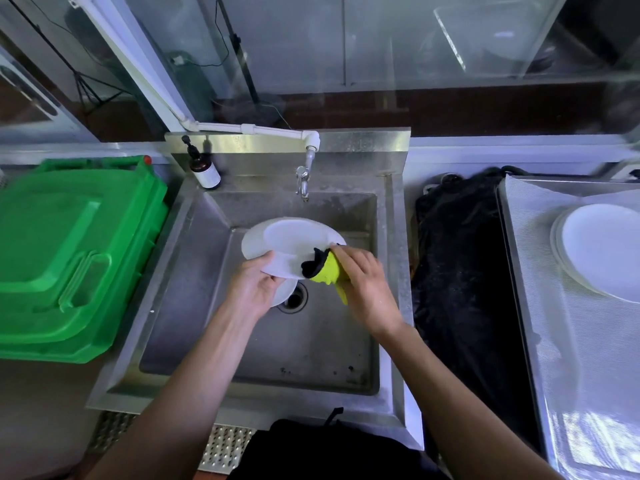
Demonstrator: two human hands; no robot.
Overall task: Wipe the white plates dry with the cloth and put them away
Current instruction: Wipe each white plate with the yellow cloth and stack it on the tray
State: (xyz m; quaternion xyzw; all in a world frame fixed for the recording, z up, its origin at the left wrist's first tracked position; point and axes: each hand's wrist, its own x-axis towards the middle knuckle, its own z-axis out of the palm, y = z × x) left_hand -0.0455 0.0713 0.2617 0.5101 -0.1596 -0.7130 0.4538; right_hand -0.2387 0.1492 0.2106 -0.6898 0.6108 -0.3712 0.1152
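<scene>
Over the steel sink [194, 299] I hold a white plate [287, 240]. My left hand [252, 289] grips its near rim, thumb on top. My right hand [363, 282] holds a yellow-green and black cloth [323, 268] against the plate's right edge. A second white plate edge seems to show beneath, near the drain, partly hidden by my left hand. A stack of white plates [602, 251] lies on the steel counter [554, 341] at the far right.
A tap [304, 181] hangs over the back of the sink, with a brown pump bottle [204, 171] at its back left corner. A green bin lid [69, 258] fills the left side. A black bag [460, 271] lies between sink and counter.
</scene>
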